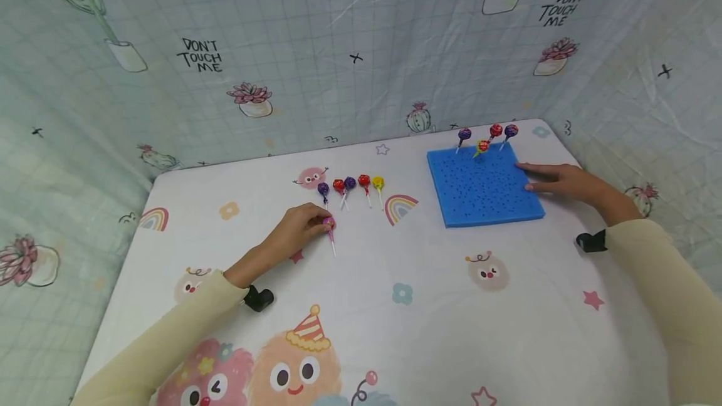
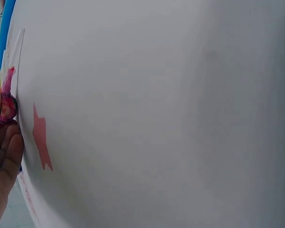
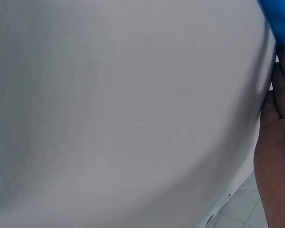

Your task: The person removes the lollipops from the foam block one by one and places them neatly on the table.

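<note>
In the head view my left hand [image 1: 301, 225] pinches a pink-wrapped lollipop [image 1: 329, 224] by its round head, the white stick pointing toward me. The left wrist view shows that lollipop [image 2: 7, 107] between thumb and fingers. Just beyond the hand lie several loose lollipops: a purple one [image 1: 323, 188], a red one [image 1: 363, 180] and a yellow one [image 1: 378, 183] among them. My right hand [image 1: 570, 182] touches the right edge of a blue foam board [image 1: 485, 187] with straight fingers. Lollipops stand in the board's far edge, including a purple one [image 1: 464, 135] and a yellow-and-red one [image 1: 482, 146].
A white table covering [image 1: 440, 331] with printed cartoon figures lies under everything. Behind it and at the sides hangs a pale curtain [image 1: 316, 80] printed with cacti. Black wrist devices [image 1: 259, 299] sit at both sleeve cuffs.
</note>
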